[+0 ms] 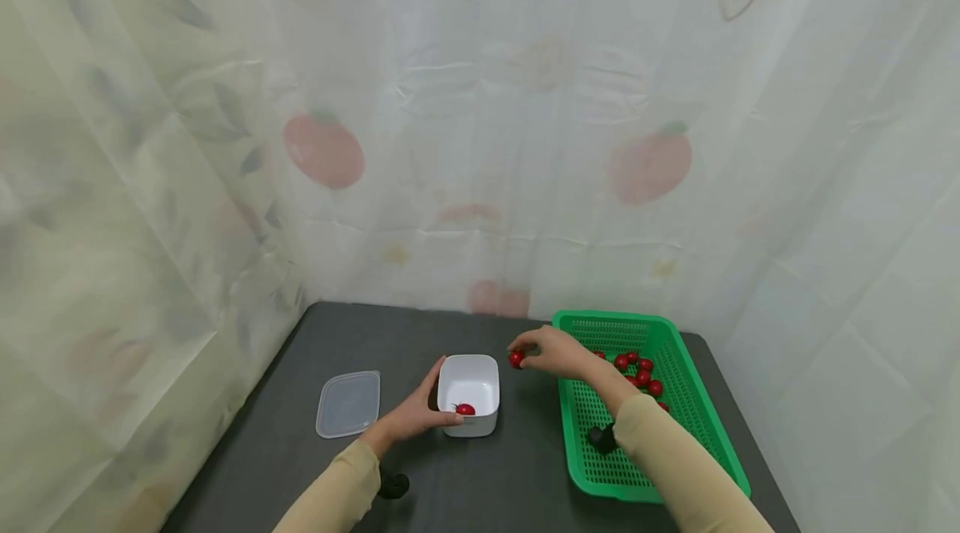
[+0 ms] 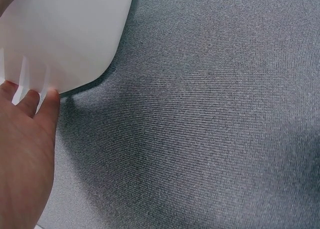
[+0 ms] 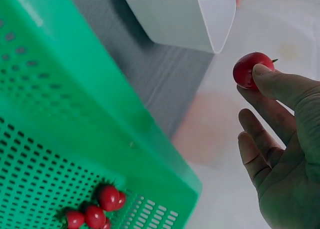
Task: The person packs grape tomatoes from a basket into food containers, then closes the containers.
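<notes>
My right hand point(image 1: 555, 352) pinches a cherry tomato point(image 3: 253, 70) between thumb and forefinger, its small green stem showing in the right wrist view. It is held between the white square container point(image 1: 486, 424) and the green basket point(image 1: 564, 399). My left hand point(image 1: 415, 414) grips the container by its left side, thumb at the front rim and fingers along the wall, as the left wrist view point(image 2: 30, 139) also shows. One cherry tomato point(image 1: 465, 409) lies inside the container. Several more tomatoes point(image 1: 643, 377) lie in the basket, partly hidden by my right forearm.
A clear, flat plastic lid point(image 1: 348, 404) lies on the dark grey table point(image 1: 450, 333) to the left of the container. Printed curtains point(image 1: 480, 141) hang behind the table and along both sides. The basket stands near the table's right edge.
</notes>
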`<state>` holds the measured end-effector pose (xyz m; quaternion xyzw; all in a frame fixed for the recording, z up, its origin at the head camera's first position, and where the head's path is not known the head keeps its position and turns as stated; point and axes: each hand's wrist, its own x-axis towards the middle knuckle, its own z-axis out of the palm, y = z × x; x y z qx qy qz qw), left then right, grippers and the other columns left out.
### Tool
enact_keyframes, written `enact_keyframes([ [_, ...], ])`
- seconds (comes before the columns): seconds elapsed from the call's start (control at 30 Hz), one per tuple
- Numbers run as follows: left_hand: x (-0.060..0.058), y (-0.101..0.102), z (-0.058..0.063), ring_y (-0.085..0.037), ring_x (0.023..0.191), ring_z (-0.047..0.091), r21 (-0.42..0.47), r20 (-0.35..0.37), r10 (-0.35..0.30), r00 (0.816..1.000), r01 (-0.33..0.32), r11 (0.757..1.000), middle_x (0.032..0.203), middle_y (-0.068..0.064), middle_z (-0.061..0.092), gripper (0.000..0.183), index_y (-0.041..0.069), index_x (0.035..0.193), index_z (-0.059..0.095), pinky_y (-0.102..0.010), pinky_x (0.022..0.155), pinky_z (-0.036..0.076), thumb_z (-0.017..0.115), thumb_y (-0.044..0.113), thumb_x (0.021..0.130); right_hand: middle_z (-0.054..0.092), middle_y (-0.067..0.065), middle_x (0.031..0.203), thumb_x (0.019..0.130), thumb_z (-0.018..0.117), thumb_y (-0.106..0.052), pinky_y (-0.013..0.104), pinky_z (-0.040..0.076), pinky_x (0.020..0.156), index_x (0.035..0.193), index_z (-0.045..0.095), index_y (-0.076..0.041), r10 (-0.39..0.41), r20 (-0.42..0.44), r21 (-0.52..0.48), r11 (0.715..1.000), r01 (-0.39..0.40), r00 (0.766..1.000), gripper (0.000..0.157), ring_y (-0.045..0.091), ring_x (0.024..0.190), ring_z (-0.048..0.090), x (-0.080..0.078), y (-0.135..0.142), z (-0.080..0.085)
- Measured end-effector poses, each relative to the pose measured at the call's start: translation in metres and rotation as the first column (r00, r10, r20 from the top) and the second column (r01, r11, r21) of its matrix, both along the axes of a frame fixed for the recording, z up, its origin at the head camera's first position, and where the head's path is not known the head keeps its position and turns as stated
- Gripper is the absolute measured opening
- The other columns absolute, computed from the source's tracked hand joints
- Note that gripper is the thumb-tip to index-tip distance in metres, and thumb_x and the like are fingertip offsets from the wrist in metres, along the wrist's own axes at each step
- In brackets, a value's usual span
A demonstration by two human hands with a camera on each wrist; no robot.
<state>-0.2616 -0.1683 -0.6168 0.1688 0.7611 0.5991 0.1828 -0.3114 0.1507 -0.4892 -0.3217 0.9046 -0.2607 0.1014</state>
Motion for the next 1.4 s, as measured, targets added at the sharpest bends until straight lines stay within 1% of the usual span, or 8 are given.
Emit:
enact_keyframes([
  [0.27,0.001,0.000,0.000,-0.040,0.131,0.042,0.005,0.007,0.003,1.000,-0.003,1.000,0.162,-0.020,0.019,0.118,0.012,0.164,-0.008,-0.057,0.110,0.039,0.082,0.019,0.088,0.073,-0.003,0.109,0.097,0.072,-0.012,0.036,0.055,0.084,0.125,0.073,-0.012,0.011,0.009,0.006,1.000,-0.011,1.000,0.028,0.013,0.098,0.066,-0.002,-0.019,-0.003],
  [0.47,0.002,0.000,0.002,-0.039,0.130,0.042,-0.011,0.012,0.009,1.000,-0.009,1.000,0.161,-0.019,0.021,0.117,0.014,0.164,-0.006,-0.056,0.110,0.039,0.083,0.022,0.088,0.073,-0.003,0.111,0.097,0.072,-0.012,0.036,0.055,0.086,0.124,0.074,-0.014,0.028,0.013,0.017,0.999,-0.028,1.000,0.028,0.014,0.100,0.065,-0.004,-0.032,-0.007],
  [0.63,0.003,-0.001,0.001,-0.040,0.128,0.044,0.002,0.023,0.000,1.000,0.000,1.000,0.160,-0.018,0.022,0.116,0.018,0.165,-0.007,-0.049,0.106,0.044,0.081,0.021,0.089,0.072,-0.004,0.110,0.096,0.072,-0.012,0.036,0.054,0.087,0.123,0.074,-0.016,0.022,0.030,0.028,0.999,-0.022,0.999,0.027,0.013,0.099,0.064,-0.005,-0.043,-0.009],
  [0.77,0.003,-0.001,-0.001,-0.039,0.129,0.045,0.005,0.028,-0.004,1.000,0.004,1.000,0.160,-0.018,0.022,0.116,0.018,0.165,-0.007,-0.043,0.103,0.047,0.081,0.020,0.090,0.072,-0.004,0.111,0.096,0.072,-0.013,0.036,0.055,0.088,0.122,0.074,-0.017,0.017,0.031,0.042,0.999,-0.018,0.999,0.027,0.014,0.100,0.064,-0.005,-0.053,-0.011],
  [1.0,0.002,-0.001,-0.001,-0.041,0.131,0.042,0.020,0.027,-0.016,1.000,0.015,1.000,0.162,-0.019,0.019,0.115,0.017,0.164,-0.008,-0.048,0.106,0.045,0.080,0.018,0.091,0.072,-0.005,0.109,0.094,0.073,-0.014,0.032,0.055,0.084,0.120,0.075,-0.018,0.021,0.028,0.088,0.996,-0.023,0.999,0.026,0.012,0.096,0.064,-0.008,-0.068,-0.018],
  [1.13,0.001,-0.002,-0.001,-0.043,0.133,0.040,0.049,0.029,-0.040,0.999,0.039,0.998,0.164,-0.020,0.015,0.115,0.018,0.164,-0.011,-0.043,0.105,0.047,0.078,0.015,0.092,0.073,-0.006,0.107,0.094,0.072,-0.012,0.030,0.054,0.084,0.118,0.076,-0.018,0.038,0.025,0.122,0.992,-0.041,0.999,0.025,0.009,0.094,0.063,-0.009,-0.074,-0.021],
  [1.23,-0.001,-0.002,-0.003,-0.042,0.134,0.040,0.055,0.030,-0.048,0.998,0.046,0.997,0.165,-0.018,0.013,0.115,0.019,0.164,-0.011,-0.039,0.103,0.048,0.078,0.016,0.092,0.073,-0.006,0.106,0.093,0.073,-0.011,0.031,0.054,0.085,0.117,0.076,-0.018,0.042,0.031,0.139,0.989,-0.046,0.999,0.025,0.010,0.093,0.063,-0.007,-0.078,-0.021],
  [1.4,-0.002,-0.002,-0.004,-0.039,0.135,0.040,0.046,0.028,-0.038,0.999,0.036,0.998,0.166,-0.017,0.013,0.116,0.017,0.164,-0.011,-0.045,0.107,0.045,0.079,0.017,0.091,0.073,-0.009,0.102,0.092,0.075,-0.013,0.031,0.051,0.085,0.113,0.077,-0.022,0.041,-0.006,0.209,0.977,-0.039,0.999,0.023,0.010,0.094,0.057,-0.005,-0.084,-0.024],
])
